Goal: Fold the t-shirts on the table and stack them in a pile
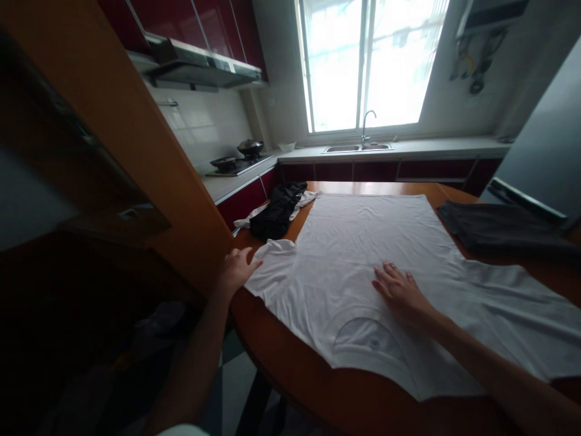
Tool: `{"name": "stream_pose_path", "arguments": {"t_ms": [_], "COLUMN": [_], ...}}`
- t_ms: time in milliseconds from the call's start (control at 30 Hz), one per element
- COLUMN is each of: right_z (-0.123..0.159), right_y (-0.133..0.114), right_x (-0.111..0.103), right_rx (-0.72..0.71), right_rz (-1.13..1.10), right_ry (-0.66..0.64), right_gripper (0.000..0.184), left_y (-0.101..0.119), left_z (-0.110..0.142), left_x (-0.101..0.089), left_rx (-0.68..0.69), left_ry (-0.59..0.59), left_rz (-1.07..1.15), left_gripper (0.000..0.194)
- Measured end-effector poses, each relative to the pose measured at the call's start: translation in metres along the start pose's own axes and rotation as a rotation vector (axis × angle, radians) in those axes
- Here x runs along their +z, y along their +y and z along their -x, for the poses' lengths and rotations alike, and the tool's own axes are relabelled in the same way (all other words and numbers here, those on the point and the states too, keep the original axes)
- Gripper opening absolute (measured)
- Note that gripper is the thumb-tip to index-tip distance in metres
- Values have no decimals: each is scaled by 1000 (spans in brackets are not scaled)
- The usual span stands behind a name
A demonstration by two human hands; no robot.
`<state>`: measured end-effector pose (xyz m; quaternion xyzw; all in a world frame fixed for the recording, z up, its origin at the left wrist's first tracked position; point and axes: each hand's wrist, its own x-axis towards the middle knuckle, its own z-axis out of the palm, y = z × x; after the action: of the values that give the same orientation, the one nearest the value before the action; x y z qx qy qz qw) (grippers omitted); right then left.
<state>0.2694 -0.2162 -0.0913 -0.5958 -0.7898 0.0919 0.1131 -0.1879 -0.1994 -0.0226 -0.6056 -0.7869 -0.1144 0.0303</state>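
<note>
A white T-shirt (358, 242) lies spread over the wooden table, its neckline facing me and its hem toward the window. Shallow wrinkles run across the fabric. My right hand (402, 293) rests flat on the upper part of the shirt, just beyond the collar, with its fingers stretched out. At the left sleeve's end is my left hand (236, 268), fingers apart and thumb reaching over the cloth; nothing is gripped in it. The right sleeve stretches out toward the right edge of the view, partly behind my right forearm.
On the table (285, 375), a bundle of black clothing (279, 212) with white cloth lies at the left, and folded dark fabric (503, 227) at the right. Beyond are a sink (358, 148) and a stove (240, 165) with pans. An orange-brown panel (181, 169) rises close on the left.
</note>
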Motion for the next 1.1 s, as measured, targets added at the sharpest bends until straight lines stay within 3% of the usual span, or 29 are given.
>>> {"name": "stream_pose_path", "arguments": {"t_ms": [100,200,300,467,600,733,800,867,933,1100], "right_z": [-1,-2,-2,0,1,1,2,1,1,2], "right_y": [0,0,0,-2,-7,-5,-3,0,2,-1], "right_x": [1,1,1,-5,-9,-8,-7,-5,-4,-7], "right_rx": [25,18,-27,-98,-125,-132,-128,-123,-121,-151], "right_rz": [-16,-43,-85,-172,-215,-241,-255,-269,-282,-318], "right_ry": [36,77,145,232,244,231,226,220,217,262], "right_gripper": [58,57,55,54,57,54,53,51,50,40], "left_y": [-13,-20,-22,0,50,114,138,151,153,136], "left_z": [19,25,19,-2,-16,-14,-12,-17,-32,-84], "left_x": [19,32,31,-10,-51,-56,-46,-35,-25,-6], "left_rx": [-80,-88,-59,30,193,403,522,567,524,409], "left_ry": [135,159,161,215,247,38,-184,-418,-492,-155], "left_rz": [-41,38,181,396,455,569,647,731,796,633], "left_gripper": [64,47,33,32,29,30,36,45,52,45]}}
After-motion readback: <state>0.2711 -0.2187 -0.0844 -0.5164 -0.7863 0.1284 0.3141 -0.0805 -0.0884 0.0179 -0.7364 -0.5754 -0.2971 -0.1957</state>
